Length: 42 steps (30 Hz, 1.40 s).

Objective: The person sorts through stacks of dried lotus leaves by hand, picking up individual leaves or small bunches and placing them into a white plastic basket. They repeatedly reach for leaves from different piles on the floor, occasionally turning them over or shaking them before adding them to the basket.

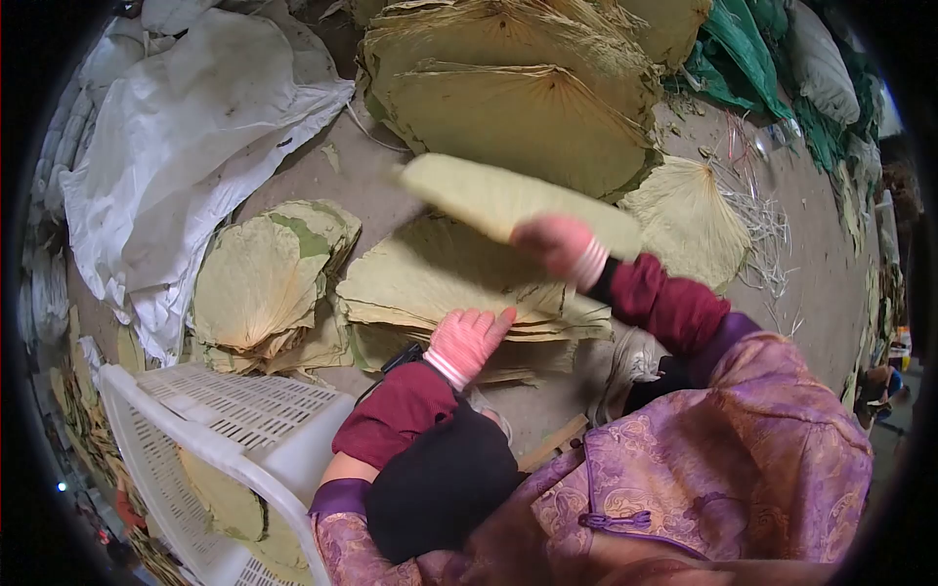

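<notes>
My right hand, in a pink glove with a white cuff, grips the edge of a dried lotus leaf, which is blurred by motion. That leaf is held above a pile of folded dried leaves in front of me. On the near edge of this pile lies my left hand, in a matching glove, fingers stretched forward and thumb apart. A smaller stack of leaves sits to the left of it. To the right, a single pale leaf is spread on the floor.
A tall heap of leaves stands at the back. White sheeting covers the left floor. A white plastic crate with leaves inside is at lower left. Green netting and loose straw-like strips lie on the right.
</notes>
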Each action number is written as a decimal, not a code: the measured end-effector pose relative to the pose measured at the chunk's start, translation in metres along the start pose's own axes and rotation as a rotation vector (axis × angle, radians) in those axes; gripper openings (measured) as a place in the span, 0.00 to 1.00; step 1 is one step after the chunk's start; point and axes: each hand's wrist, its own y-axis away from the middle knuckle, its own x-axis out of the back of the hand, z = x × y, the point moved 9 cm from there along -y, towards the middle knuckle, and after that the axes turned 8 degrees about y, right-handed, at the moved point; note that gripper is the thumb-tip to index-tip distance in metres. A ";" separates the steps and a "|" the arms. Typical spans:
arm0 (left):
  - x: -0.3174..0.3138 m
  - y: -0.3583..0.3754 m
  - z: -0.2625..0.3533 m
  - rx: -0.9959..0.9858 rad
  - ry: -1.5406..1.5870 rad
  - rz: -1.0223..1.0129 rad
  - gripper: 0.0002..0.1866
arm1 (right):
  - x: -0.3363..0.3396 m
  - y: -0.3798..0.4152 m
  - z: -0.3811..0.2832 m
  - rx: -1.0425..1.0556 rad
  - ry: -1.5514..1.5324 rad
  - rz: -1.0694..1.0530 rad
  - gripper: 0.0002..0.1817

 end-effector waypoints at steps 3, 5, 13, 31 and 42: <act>0.010 0.000 -0.001 0.003 0.028 0.110 0.25 | -0.061 0.047 -0.050 -0.118 -0.231 -0.322 0.13; 0.007 0.006 0.001 -0.008 0.044 0.076 0.26 | -0.078 0.067 -0.041 -0.186 -0.223 -0.227 0.16; 0.023 0.006 0.009 -0.123 -0.001 0.173 0.27 | -0.080 0.064 -0.052 -0.162 -0.687 -0.384 0.21; 0.055 -0.032 -0.008 -0.022 -0.038 0.036 0.24 | 0.117 -0.127 0.105 -0.345 0.613 0.179 0.29; 0.011 -0.011 -0.007 0.059 0.077 -0.031 0.25 | 0.063 -0.089 0.076 -0.171 0.251 0.270 0.10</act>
